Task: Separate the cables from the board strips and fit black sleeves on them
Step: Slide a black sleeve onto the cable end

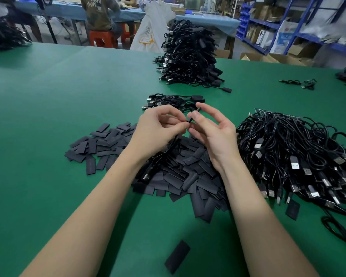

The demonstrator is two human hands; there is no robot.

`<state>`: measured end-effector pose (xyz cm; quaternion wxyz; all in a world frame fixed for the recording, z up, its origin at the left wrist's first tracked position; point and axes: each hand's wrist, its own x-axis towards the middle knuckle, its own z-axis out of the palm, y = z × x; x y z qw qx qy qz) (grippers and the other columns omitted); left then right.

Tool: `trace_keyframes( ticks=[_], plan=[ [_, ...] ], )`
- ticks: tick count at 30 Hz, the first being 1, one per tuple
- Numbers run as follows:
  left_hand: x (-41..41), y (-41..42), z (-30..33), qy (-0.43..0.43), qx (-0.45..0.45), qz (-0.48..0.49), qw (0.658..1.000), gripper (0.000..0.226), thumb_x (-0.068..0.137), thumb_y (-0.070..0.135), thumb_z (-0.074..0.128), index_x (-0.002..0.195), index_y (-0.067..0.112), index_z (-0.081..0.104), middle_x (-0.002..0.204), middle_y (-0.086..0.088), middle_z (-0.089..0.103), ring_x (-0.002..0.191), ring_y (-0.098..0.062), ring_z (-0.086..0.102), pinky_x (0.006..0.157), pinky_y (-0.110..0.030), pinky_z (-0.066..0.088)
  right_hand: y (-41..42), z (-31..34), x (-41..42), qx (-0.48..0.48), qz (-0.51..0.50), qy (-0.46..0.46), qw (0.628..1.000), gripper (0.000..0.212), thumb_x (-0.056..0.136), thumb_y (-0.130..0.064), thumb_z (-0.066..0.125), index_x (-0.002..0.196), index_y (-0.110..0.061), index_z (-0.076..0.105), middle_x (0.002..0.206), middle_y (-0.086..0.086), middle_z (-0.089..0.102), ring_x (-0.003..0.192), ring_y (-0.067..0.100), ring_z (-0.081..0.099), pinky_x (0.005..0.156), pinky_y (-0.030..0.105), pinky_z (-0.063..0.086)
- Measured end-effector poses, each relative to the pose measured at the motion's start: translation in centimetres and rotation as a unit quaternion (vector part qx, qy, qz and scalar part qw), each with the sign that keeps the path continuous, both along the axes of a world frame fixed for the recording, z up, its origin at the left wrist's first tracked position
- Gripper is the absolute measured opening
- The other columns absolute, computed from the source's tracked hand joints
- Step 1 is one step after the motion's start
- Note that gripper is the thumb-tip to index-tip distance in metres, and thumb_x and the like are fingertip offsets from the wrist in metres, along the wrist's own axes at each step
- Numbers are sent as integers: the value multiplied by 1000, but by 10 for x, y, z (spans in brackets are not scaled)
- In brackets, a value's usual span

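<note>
Both hands are raised just above the green tabletop point(48, 116), meeting over a heap of flat black sleeves point(184, 172). The left hand point(158, 130) has its grip closed, thumb and forefinger pinching the end of a thin black cable point(164, 154) that trails down under its wrist onto the heap. The right hand point(212, 132) pinches a small black sleeve point(193, 116) between thumb and forefinger, its other fingers loosely spread; the sleeve's lower end sits right at the left fingertips.

Just beyond the hands lies a small bundle of finished cables point(172, 101), plugs pointing left. Farther back stands a tall stack of cables point(190, 56). To the right a big tangle of cables point(300, 152) rests on the tabletop, with the edge of a green board strip point(268, 112) showing at its far side. One loose sleeve point(177, 256) lies near the front edge between the forearms, another point(292, 209) beside the tangle.

Behind the tabletop a person sits on a red stool point(100, 38), and blue shelves point(288, 23) hold boxes at right
</note>
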<state>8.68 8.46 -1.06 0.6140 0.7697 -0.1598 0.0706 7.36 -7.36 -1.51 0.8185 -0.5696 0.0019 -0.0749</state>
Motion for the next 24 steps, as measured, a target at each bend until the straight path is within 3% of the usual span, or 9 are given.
trace_keyframes(
  ticks=[3,5,8,10,19,24],
  plan=[
    [0,0,0,16,8,13,1000,9,84,15,81,88,14,73,76,-2,77,76,-20,75,76,-56,61,1,0,1,10,-4,0,1000,24,89,-9,77,108,-23,75,93,8,79,82,14,74,73,23,59],
    [0,-1,-1,24,14,16,999,9,85,18,81,88,15,73,75,-2,77,73,-16,74,78,-50,61,0,0,1,16,-7,1,1000,23,88,-7,77,107,-21,76,92,8,79,80,13,74,72,22,59],
    [-1,-2,-1,30,14,16,999,10,84,19,82,86,15,73,73,-3,77,65,-9,69,73,-28,54,-1,-1,1,19,-12,4,1000,23,88,-5,76,106,-19,77,90,5,79,77,11,73,71,22,59],
    [0,-2,-2,34,10,17,999,10,84,18,82,86,14,73,73,-3,77,64,-9,69,71,-24,51,0,-2,2,20,-14,6,1000,23,88,-5,76,106,-18,76,88,4,79,77,11,73,71,22,59],
    [0,0,-1,25,10,18,999,10,83,18,82,86,15,73,73,-1,77,67,-11,72,72,-25,55,3,-2,1,35,-8,19,999,21,88,-4,76,101,-19,76,86,4,78,77,11,73,69,22,59],
    [1,0,1,48,-2,7,999,13,83,15,82,91,12,72,79,-5,78,74,-16,72,84,-42,59,3,-1,1,48,-19,29,998,20,87,-3,77,100,-18,77,87,5,78,77,12,73,69,21,59]
  ],
)
